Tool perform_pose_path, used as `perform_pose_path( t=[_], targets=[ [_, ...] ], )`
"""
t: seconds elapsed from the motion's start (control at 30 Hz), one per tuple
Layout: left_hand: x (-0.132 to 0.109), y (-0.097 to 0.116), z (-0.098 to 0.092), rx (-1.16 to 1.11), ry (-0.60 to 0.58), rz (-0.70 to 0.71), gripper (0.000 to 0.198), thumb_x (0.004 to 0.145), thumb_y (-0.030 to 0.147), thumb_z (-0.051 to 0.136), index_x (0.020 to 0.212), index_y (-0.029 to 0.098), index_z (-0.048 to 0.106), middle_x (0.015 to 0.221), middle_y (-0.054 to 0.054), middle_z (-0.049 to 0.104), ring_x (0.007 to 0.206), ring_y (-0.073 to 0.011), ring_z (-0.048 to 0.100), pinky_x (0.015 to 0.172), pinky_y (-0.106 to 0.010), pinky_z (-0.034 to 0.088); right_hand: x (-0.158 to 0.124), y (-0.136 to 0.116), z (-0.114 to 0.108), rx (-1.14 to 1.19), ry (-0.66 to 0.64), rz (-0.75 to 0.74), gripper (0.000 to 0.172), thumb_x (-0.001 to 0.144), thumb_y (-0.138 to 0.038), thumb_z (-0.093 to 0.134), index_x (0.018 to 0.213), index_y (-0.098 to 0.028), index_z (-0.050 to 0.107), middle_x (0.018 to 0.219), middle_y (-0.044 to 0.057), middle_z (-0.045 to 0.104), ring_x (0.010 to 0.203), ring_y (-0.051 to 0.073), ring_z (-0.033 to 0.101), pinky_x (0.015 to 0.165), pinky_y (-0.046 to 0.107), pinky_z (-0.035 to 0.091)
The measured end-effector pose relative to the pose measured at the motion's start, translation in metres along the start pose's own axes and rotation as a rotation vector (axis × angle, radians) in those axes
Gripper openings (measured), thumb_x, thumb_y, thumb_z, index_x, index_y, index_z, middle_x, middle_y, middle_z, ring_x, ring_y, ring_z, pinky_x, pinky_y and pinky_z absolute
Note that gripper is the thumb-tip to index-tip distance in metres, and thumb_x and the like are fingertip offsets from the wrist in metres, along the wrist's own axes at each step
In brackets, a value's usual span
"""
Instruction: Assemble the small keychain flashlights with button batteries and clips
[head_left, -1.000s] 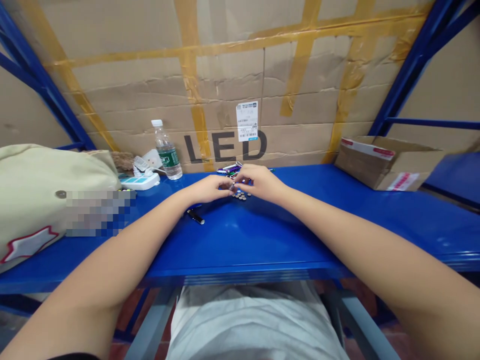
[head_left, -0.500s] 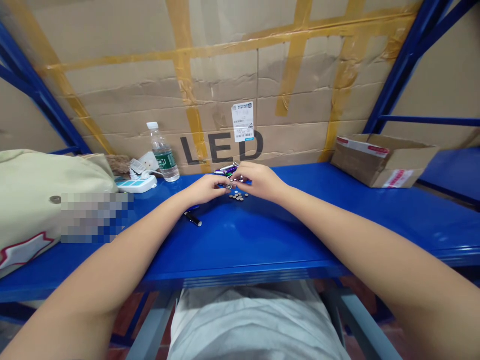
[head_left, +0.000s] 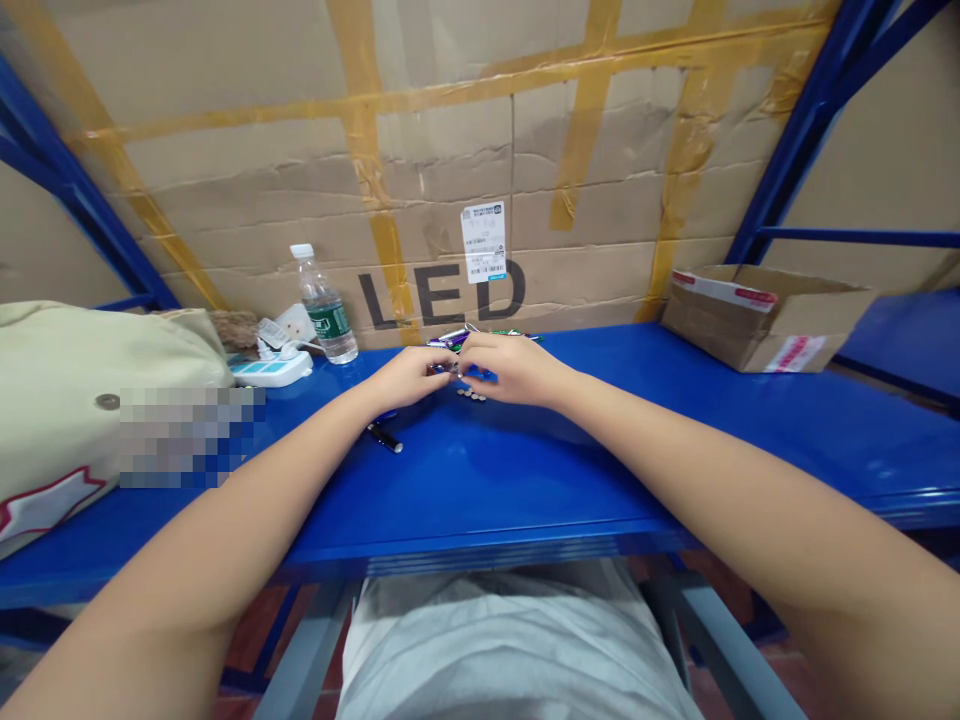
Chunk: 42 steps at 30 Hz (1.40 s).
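Note:
Over the blue table, my left hand (head_left: 409,376) is closed, thumb and fingers pinching a small shiny tube-like piece (head_left: 454,370) that is mostly hidden. My right hand (head_left: 514,368) comes in close from the other side, fingers bent together at the end of that piece; whatever it pinches is too small to make out. Just below the fingertips lie several small silver discs (head_left: 471,395) like button cells, partly covered by my right hand. Behind my hands is a pile of shiny coloured tubes (head_left: 448,338), purple and green. A black tube with a silver end (head_left: 386,438) lies nearer, by my left wrist.
On the left are a pale green bag (head_left: 67,380), a white power strip (head_left: 274,368) and a water bottle (head_left: 326,312). An open cardboard box (head_left: 757,320) stands on the right. A large taped cardboard sheet (head_left: 435,180) rises behind the blue table (head_left: 480,500).
My right hand has shifted slightly left and down, now covering more of the discs. More green tubes show behind it. My left hand stays nearly in place.

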<state>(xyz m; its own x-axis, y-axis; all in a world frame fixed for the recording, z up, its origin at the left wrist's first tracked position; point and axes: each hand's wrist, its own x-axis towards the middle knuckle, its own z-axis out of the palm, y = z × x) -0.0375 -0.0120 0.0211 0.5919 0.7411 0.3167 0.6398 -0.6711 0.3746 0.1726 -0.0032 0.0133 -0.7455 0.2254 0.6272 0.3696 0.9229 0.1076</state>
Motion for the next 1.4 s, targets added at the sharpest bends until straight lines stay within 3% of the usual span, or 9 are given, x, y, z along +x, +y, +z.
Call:
perform_pose_path(
  t=[0.13,0.37,0.7,1.03,1.4],
  targets=[
    [-0.001,0.001,-0.001,0.016,0.054,-0.004,0.018,0.082,0.025,0.049,0.089,0.016,0.063,0.089,-0.002,0.067,0.081,-0.0158,0.058,0.074,-0.026,0.043,-0.001,0.000,0.001,0.034,0.016,-0.052,0.014,0.086,-0.021,0.052,0.093,-0.020,0.064,0.106,0.006,0.066,0.091,0.016,0.061,0.075,0.027,0.046],
    [-0.001,-0.005,-0.001,0.066,0.089,-0.031,0.024,0.084,0.031,0.048,0.093,0.015,0.064,0.088,-0.002,0.067,0.077,-0.0152,0.057,0.071,-0.026,0.041,0.000,-0.004,-0.003,0.003,-0.046,0.039,0.012,0.083,-0.021,0.055,0.092,-0.020,0.064,0.116,0.005,0.064,0.096,0.018,0.062,0.073,0.027,0.048],
    [0.001,-0.005,0.000,0.116,0.071,0.021,0.018,0.082,0.021,0.051,0.092,0.018,0.065,0.093,-0.002,0.070,0.083,-0.0163,0.061,0.075,-0.026,0.044,0.002,-0.006,0.000,0.043,-0.091,0.070,0.012,0.084,-0.020,0.056,0.093,-0.018,0.063,0.102,0.007,0.064,0.089,0.017,0.060,0.070,0.027,0.045],
    [0.000,-0.002,0.002,0.025,0.108,-0.031,0.017,0.083,0.026,0.054,0.092,0.017,0.065,0.091,-0.002,0.069,0.082,-0.0159,0.060,0.076,-0.027,0.045,0.001,-0.001,-0.011,-0.023,0.121,0.166,0.018,0.089,-0.028,0.050,0.093,-0.018,0.064,0.095,0.005,0.061,0.076,0.013,0.056,0.063,0.024,0.038],
    [0.002,-0.003,0.010,-0.119,0.058,-0.040,0.024,0.081,0.035,0.055,0.092,0.015,0.063,0.083,-0.002,0.065,0.074,-0.0147,0.057,0.069,-0.026,0.045,0.001,0.000,-0.002,-0.164,-0.010,0.101,0.021,0.093,-0.027,0.047,0.092,-0.021,0.067,0.099,0.006,0.063,0.079,0.014,0.055,0.057,0.025,0.031]
  ],
)
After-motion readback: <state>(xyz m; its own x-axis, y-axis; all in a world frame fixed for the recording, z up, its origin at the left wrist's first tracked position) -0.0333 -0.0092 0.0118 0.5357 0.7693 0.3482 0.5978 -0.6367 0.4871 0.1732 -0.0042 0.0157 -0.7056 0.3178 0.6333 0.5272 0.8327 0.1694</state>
